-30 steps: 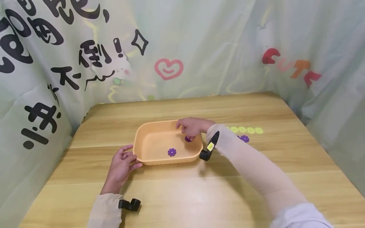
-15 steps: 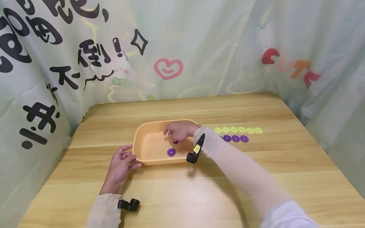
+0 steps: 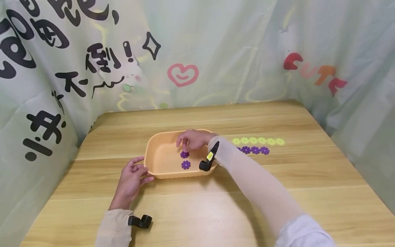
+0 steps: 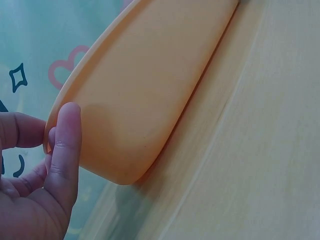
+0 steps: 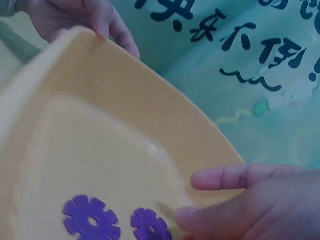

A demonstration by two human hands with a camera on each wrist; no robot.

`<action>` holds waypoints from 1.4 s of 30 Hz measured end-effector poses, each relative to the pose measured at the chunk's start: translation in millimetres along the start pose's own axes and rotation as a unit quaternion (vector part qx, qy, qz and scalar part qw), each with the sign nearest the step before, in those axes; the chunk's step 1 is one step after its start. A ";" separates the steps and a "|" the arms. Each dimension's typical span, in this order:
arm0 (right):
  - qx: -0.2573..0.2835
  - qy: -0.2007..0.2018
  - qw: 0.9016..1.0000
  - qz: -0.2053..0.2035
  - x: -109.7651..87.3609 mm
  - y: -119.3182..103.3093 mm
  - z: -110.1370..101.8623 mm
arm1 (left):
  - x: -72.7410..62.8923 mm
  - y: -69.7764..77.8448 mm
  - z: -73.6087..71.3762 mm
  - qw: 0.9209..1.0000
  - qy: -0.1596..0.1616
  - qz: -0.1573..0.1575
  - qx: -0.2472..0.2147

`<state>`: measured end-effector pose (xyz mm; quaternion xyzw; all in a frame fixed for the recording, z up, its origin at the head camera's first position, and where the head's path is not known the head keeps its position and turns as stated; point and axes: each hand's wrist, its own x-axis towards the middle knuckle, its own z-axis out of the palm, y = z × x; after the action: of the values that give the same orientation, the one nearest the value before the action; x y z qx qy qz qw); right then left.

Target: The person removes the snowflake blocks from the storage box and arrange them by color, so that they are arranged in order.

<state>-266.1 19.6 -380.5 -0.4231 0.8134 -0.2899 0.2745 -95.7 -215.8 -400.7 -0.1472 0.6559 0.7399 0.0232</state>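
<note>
An orange plastic tray sits on the wooden table. My left hand pinches its near left corner, thumb on the outer wall and fingers at the rim. My right hand is inside the tray, index finger and thumb spread apart. Right at the thumb tip is a purple snowflake disc, its slotted edge turned toward the fingers. Another purple snowflake disc lies beside it on the tray floor, nearer the front wall. The right hand's other fingers are mostly hidden in its wrist view.
Right of the tray, a row of yellow snowflake discs lies on the table. A shorter row of purple discs lies in front, partly behind the right forearm. A printed curtain surrounds the table's back and sides.
My right hand has moved left inside the tray, bringing a purple disc beside the other one; its fingers have loosened around it. The left hand has stayed at the tray corner.
</note>
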 end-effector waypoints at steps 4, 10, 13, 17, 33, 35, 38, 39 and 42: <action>0.004 -0.018 1.000 0.026 2.4 5.0 -2.6 | 0.2 0.4 -0.1 1.000 -0.002 0.001 -0.001; 0.004 -0.050 0.996 0.068 4.6 2.5 -0.9 | 0.0 0.0 0.9 1.000 0.003 0.002 -0.001; -0.012 -0.054 0.995 0.083 6.1 1.5 0.9 | -0.1 -0.3 0.7 1.000 0.002 0.002 -0.002; -0.025 -0.055 0.994 0.094 8.1 0.9 2.4 | -0.2 -0.9 0.3 1.000 0.002 0.002 -0.003; -0.042 -0.035 0.994 0.098 1.8 -0.1 -0.4 | -1.2 -0.6 0.9 1.000 0.002 0.005 0.001; -0.015 -0.037 0.995 0.093 0.2 0.9 -1.2 | -1.2 -0.6 0.8 1.000 0.003 0.005 0.002; 0.001 -0.039 0.996 0.079 -2.1 2.5 -2.8 | -1.1 -0.7 0.6 1.000 0.003 0.003 0.002; -0.001 -0.039 0.996 0.074 -2.7 3.1 -3.4 | -1.0 -0.8 0.6 1.000 0.003 0.002 0.001; -0.020 -0.030 0.997 0.061 -5.5 3.3 -5.3 | -0.8 -1.1 0.4 1.000 0.001 0.005 0.000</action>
<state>-268.8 27.1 -378.1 -0.3868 0.8347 -0.2432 0.3074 -94.7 -215.1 -401.5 -0.1443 0.6571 0.7397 0.0191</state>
